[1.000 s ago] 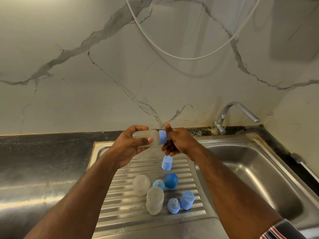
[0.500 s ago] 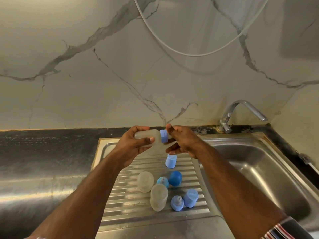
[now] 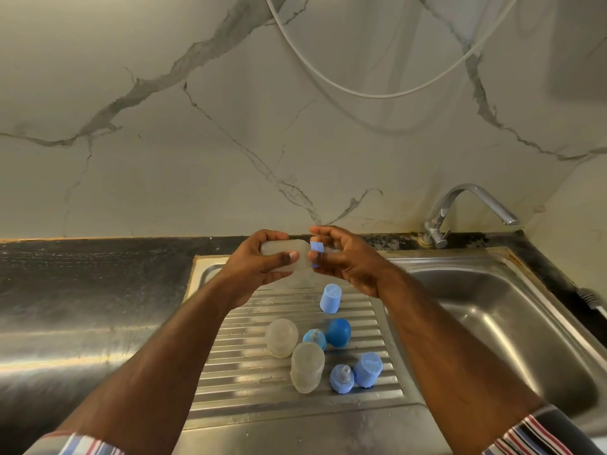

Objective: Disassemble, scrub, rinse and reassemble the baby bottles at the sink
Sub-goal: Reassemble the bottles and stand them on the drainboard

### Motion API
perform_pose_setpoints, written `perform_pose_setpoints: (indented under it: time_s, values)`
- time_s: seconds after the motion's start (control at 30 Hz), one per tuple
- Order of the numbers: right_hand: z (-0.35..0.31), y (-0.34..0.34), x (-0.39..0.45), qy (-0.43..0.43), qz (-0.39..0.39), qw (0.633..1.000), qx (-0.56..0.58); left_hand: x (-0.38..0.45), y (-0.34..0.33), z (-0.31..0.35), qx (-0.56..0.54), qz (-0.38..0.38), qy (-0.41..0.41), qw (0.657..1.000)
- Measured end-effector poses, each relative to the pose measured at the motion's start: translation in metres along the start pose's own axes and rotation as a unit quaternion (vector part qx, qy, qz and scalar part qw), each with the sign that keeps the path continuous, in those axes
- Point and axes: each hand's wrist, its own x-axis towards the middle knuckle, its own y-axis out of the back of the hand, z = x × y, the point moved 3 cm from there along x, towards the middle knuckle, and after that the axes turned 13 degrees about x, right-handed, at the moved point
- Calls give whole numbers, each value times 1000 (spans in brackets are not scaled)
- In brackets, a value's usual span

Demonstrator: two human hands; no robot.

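My left hand grips a frosted clear baby bottle held sideways above the drainboard. My right hand pinches the blue screw ring at the bottle's neck between thumb and fingers. On the ribbed drainboard below lie two more frosted bottle bodies, a light blue cap, a dark blue cap, a blue ring with a teat, another ring with a teat and a further light blue cap.
The steel sink basin lies to the right, under a chrome tap. Dark counter stretches to the left. A white hose loops across the marble wall behind.
My right hand has turned on the blue ring, its fingers now spread over the top. The camera view has shifted slightly; the parts on the drainboard have not moved.
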Motion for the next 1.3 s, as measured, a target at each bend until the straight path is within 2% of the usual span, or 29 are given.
perform_pose_setpoints:
  time_s: [0.07,0.13,0.23,0.3,0.37,0.43,0.5,0.53,0.57,0.6,0.63,0.7,0.77,0.93,1.0,1.07,1.13,1.23,1.3]
  values:
    - [-4,-3,3,38,6,996,-81,0,0,1,-5,-14,8,1000]
    - [-6,-7,4,20,37,998,-39,1,2,4,23,-3,-7,1000]
    - [0,-10,7,-34,65,996,58,2,3,11,135,21,-64,989]
    - [4,-11,8,-54,78,986,138,4,4,21,229,42,-123,965]
    - [9,-9,11,-55,68,981,172,7,6,31,337,61,-189,920]
    - [16,-2,16,-50,49,994,85,11,12,37,388,118,-241,882]
    - [22,10,18,-25,83,989,-117,13,24,35,354,198,-241,882]
    - [27,18,19,-15,107,969,-223,14,26,32,379,194,-226,876]
    - [36,24,20,-24,114,941,-317,16,23,25,456,149,-199,855]
    - [47,27,20,-49,99,913,-393,16,17,14,527,90,-169,828]
    - [59,28,20,-78,69,889,-446,16,14,1,550,68,-147,820]
    - [82,25,18,-119,26,869,-480,15,18,-11,503,110,-118,849]
    - [94,24,18,-111,25,869,-481,16,18,-17,494,119,-110,854]
    - [79,40,17,-18,118,906,-405,12,32,-28,446,131,-74,882]
    - [68,47,15,-4,123,920,-372,11,37,-31,453,131,-66,879]
    - [63,48,12,-12,108,938,-330,9,36,-26,492,130,-90,856]
    - [59,47,11,4,127,955,-267,10,31,-20,517,119,-109,841]
    - [57,45,8,28,159,976,-146,10,30,-21,460,109,-87,877]
    - [52,43,6,43,145,983,-100,8,31,-24,404,107,-67,906]
